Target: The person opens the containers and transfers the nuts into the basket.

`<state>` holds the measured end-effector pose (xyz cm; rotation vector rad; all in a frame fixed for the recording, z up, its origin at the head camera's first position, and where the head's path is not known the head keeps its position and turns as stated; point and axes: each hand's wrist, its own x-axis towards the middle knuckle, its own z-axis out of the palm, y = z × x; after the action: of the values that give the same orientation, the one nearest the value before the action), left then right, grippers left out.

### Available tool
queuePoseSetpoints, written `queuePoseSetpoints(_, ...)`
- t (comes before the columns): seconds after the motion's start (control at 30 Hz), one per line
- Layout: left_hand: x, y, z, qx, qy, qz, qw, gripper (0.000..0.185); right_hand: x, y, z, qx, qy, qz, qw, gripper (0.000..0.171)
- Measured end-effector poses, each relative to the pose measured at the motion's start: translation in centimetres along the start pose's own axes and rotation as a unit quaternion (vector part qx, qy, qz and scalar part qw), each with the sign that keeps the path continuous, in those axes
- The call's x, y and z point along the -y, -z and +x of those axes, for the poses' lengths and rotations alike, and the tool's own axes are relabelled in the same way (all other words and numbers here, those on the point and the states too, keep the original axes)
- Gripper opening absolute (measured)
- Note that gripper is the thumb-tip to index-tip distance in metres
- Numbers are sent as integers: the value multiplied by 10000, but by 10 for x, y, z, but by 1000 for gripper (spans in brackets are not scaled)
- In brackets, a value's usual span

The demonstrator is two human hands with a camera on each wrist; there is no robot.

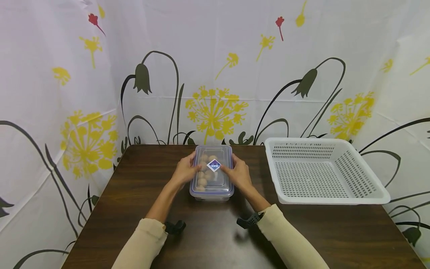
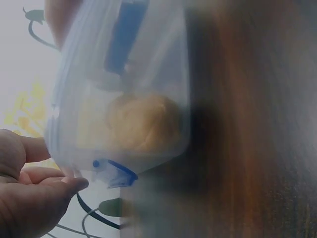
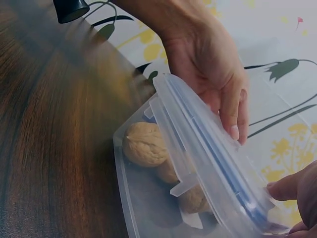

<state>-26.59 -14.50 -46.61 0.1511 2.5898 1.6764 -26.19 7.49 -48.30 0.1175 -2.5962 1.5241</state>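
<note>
A clear plastic food container [image 1: 211, 198] stands on the table, its transparent lid [image 1: 215, 185] edged in blue and marked with a blue-and-white diamond label [image 1: 214, 165]. My left hand [image 1: 185, 171] holds the lid's left edge, thumb on top and fingers at the side. On the opposite edge, my right hand [image 1: 240, 174] grips in the same way. Several walnuts [image 3: 144, 144] lie inside, seen through the wall in the right wrist view. Side flaps [image 3: 183, 184] of the lid stand out from the container wall. Undersides of the fingers are partly hidden.
To the right stands a white perforated plastic basket [image 1: 310, 181], with bare table between it and the container. The dark wooden table [image 1: 134, 186] ends at a flower-printed curtain [image 1: 215, 67] behind. A dark strap device [image 1: 249, 220] sits on each wrist.
</note>
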Motion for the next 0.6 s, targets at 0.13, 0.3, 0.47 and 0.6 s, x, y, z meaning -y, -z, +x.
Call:
queuePoseSetpoints(0.13, -7, 1, -3, -164, -6, 43, 9999, 73, 4, 2, -1, -158, 86, -202, 9996, 73)
queuePoseSetpoints(0.3, -17, 4, -6, -252, -45, -127, 9996, 76, 13, 5, -2, -309, 207, -252, 9990, 79)
queuePoseSetpoints(0.47, -28, 7, -10, -265, -81, -492, 9984, 78, 23, 10, -5, -484, 465, -91, 9977, 80)
queuePoseSetpoints(0.6, -34, 9, -13, -393, -189, -632, 9971, 77, 32, 14, -7, -656, 746, 42, 9950, 78)
